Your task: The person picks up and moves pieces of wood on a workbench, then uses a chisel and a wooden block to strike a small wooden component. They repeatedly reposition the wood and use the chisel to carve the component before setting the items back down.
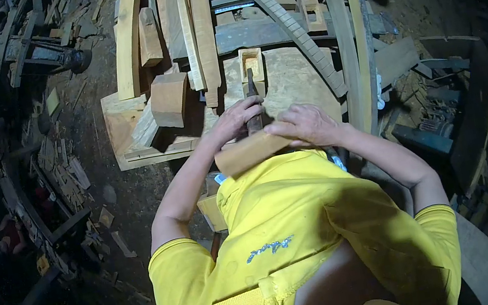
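**Chisel gripped over a small mortised block**

Dark-bladed chisel point(251, 90) with a wooden handle runs lengthwise straight away from my chest, its tip resting at the near edge of the small pale wooden block with a rectangular hollow point(251, 62). My left hand point(237, 119) is wrapped tight around the handle. My right hand point(305, 125) lies closed over the far end of a smooth tan wooden mallet-like piece point(248, 153), just beside the chisel handle. Under both hands sits a broad, pale, scuffed wooden work slab point(296, 77). Left of my left hand stands a chunky brown wooden block point(169, 99). Beyond the hands, long curved planks point(130, 39) and a notched dark strip point(287, 24) crowd the slab. Offcuts litter the dirt floor point(100, 169).
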{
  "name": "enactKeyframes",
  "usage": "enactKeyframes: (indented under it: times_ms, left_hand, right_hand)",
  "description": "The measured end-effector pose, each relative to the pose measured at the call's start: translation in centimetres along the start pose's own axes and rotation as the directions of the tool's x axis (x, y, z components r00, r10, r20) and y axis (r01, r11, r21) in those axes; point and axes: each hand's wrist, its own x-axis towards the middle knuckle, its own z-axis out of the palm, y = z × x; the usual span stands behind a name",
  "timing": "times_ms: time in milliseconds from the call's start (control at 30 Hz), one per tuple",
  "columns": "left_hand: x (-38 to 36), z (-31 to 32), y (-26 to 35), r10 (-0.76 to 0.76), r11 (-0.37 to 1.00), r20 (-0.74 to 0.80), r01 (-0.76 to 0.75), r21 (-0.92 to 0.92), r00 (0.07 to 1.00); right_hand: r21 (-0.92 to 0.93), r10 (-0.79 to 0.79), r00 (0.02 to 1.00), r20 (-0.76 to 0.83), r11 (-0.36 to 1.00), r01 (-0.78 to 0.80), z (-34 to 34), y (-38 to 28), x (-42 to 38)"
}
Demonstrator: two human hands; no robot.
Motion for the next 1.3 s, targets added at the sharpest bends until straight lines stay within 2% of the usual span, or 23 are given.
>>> enactKeyframes:
  times_ms: [33,100,267,367,400,467,500,533,567,633,667,733,833,867,900,933,1000,1033,1100,1133,1233,1300]
  left_hand:
    - [-0.2,0.1,-0.1,-0.003,1.0,0.005,0.003,0.003,1.0]
    - [0.0,0.1,-0.2,0.02,1.0,0.0,-0.02,0.005,1.0]
    - [-0.2,-0.3,1.6,-0.007,1.0,-0.093,0.008,0.011,0.996]
    - [-0.2,-0.4,1.6,-0.018,0.999,-0.048,0.016,-0.038,0.999]
    - [0.5,-0.9,1.5,0.223,0.958,-0.043,-0.211,0.192,0.974]
    - [0.6,0.6,-1.0,0.228,0.953,-0.043,-0.214,0.213,0.973]
    - [0.3,2.0,-2.2,0.223,0.955,-0.043,-0.21,0.212,0.974]
    - [0.2,2.3,-2.1,0.135,0.977,-0.067,-0.121,0.174,0.989]
    - [0.0,2.5,-2.1,0.138,0.977,-0.066,-0.125,0.171,0.988]
    - [0.4,0.9,-0.4,-0.134,0.983,0.009,0.134,-0.129,0.991]
    - [-0.4,2.2,-1.9,-0.171,0.965,-0.034,0.161,-0.206,0.985]
    - [-0.9,2.6,-2.0,-0.14,0.981,-0.025,0.136,-0.14,0.99]
    - [-0.3,1.6,-1.1,-0.101,0.995,0.051,0.1,0.014,0.994]
    - [-0.1,1.0,-0.3,-0.102,0.991,0.104,0.091,0.1,0.989]
    - [0.0,0.3,0.4,-0.101,0.991,0.117,0.09,0.096,0.988]
    - [0.0,-0.4,1.0,-0.075,0.991,0.114,0.061,0.119,0.991]
    - [-0.1,-0.7,1.0,-0.041,0.991,0.112,0.026,0.132,0.993]
    - [-0.1,-0.1,0.1,-0.037,0.991,0.114,0.022,0.131,0.993]
    - [0.0,1.1,-1.5,0.012,0.992,0.022,-0.015,0.126,1.0]
    - [0.1,1.2,-1.6,0.073,0.989,-0.062,-0.065,0.136,0.995]
    - [0.1,0.8,-0.5,0.038,0.999,-0.114,-0.035,0.024,0.993]
    - [-0.2,0.8,-0.5,0.036,0.999,-0.12,-0.034,0.018,0.992]
  right_hand:
    - [0.003,0.0,1.0,-0.005,1.0,0.0,0.8,0.4,-0.2]
    - [-0.183,0.052,0.989,0.137,0.983,-0.026,2.0,1.9,-0.7]
    - [-0.121,0.122,0.992,0.042,0.986,-0.116,1.3,0.8,-0.5]
    - [-0.107,0.117,0.993,-0.023,0.987,-0.118,0.7,-0.1,-0.1]
    - [-0.059,0.179,0.982,-0.065,0.981,-0.183,0.7,-0.5,-0.4]
    - [0.072,0.291,0.946,-0.14,0.956,-0.284,1.1,-1.3,-1.2]
    - [0.07,0.294,0.946,-0.138,0.955,-0.287,1.5,-1.9,-1.7]
    - [0.118,0.411,0.897,-0.162,0.911,-0.396,1.8,-2.5,-2.3]
    - [0.172,0.524,0.832,-0.18,0.85,-0.498,2.1,-3.0,-2.8]
    - [0.186,0.53,0.815,-0.235,0.847,-0.498,2.6,-3.4,-3.6]
    - [0.191,0.544,0.789,-0.285,0.839,-0.509,2.8,-3.6,-3.9]
    - [0.2,0.565,0.752,-0.341,0.825,-0.529,2.8,-3.7,-4.4]
    - [0.191,0.564,0.742,-0.362,0.824,-0.533,2.1,-4.2,-4.5]
    - [0.15,0.493,0.8,-0.342,0.869,-0.471,1.3,-4.2,-4.2]
    - [0.109,0.415,0.853,-0.316,0.909,-0.402,0.9,-4.2,-3.9]
    - [0.116,0.423,0.85,-0.314,0.906,-0.408,1.0,-4.1,-3.6]
    - [0.052,0.244,0.941,-0.236,0.97,-0.238,1.0,-3.6,-2.8]
    - [0.05,0.246,0.94,-0.237,0.969,-0.241,0.9,-3.1,-2.5]
    - [-0.034,0.085,0.985,-0.149,0.995,-0.091,0.9,-2.5,-2.0]
    - [-0.034,0.066,0.991,-0.117,0.997,-0.07,0.9,-2.3,-1.8]
    - [-0.01,-0.001,0.997,-0.083,1.0,0.001,0.5,-2.1,-1.5]
    - [-0.012,0.011,0.998,-0.062,1.0,-0.011,0.2,-2.2,-1.6]
